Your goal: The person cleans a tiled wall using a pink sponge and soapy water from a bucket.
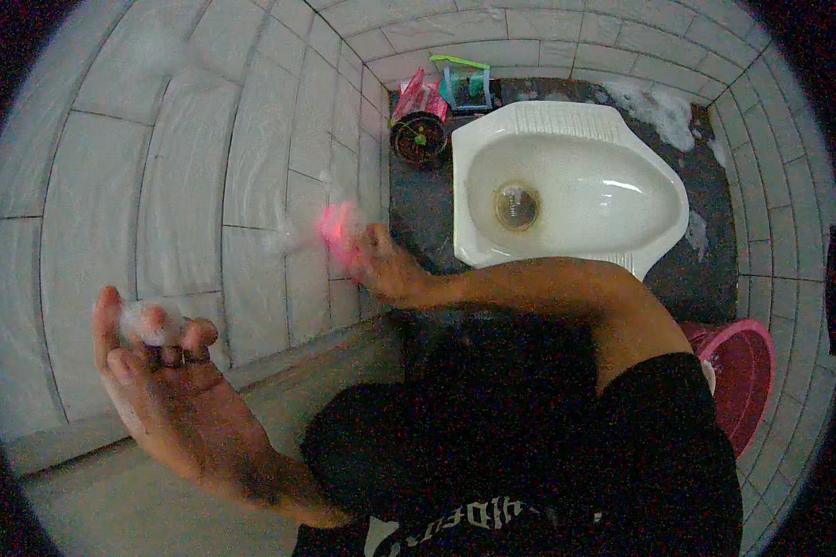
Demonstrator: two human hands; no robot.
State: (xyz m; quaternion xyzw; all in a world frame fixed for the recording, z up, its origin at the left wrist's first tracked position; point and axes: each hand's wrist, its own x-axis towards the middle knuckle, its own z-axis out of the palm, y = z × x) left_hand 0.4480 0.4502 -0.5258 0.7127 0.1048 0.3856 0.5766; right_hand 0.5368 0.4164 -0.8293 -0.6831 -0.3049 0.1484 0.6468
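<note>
My right hand point(387, 267) reaches across to the tiled wall point(186, 167) on the left. Its fingers are closed round a bright pink scrubber point(341, 234) that rests against the tiles; blur and foam hide its exact kind. White suds streak the wall around it. Lower left, my left hand point(181, 395) is raised with the palm up and the fingers loosely bent and apart. A clump of white foam point(149, 320) clings to its fingertips, and no tool shows in it.
A white squat toilet point(576, 186) is set in a dark floor point(706, 288), with foam patches point(659, 116) beyond it. Behind stand a dark pot with a small plant point(420, 139), a pink packet point(424, 96) and a blue-green container point(467, 88). A pink tub point(748, 381) sits at right.
</note>
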